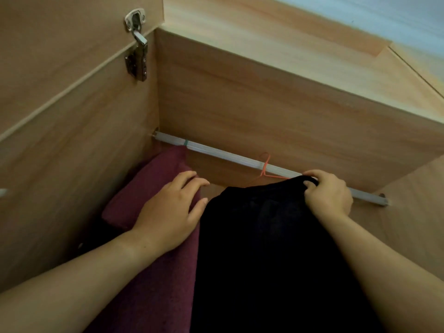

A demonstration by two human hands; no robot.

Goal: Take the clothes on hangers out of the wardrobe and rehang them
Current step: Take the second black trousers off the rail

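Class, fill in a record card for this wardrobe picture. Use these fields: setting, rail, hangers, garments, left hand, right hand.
Setting: inside a wooden wardrobe, with a door hinge at upper left
Rail: metal rail running across the back
Hangers: orange hanger hooked on the rail; green hook farther left
Garments: black garment below the orange hanger; maroon garment to its left
Left hand: left hand rests on the maroon garment, fingers straight
Right hand: right hand grips the top of the black garment near the rail

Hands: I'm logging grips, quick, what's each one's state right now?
Left hand: open, fingers resting on the maroon garment.
Right hand: closed on the top of the black garment.
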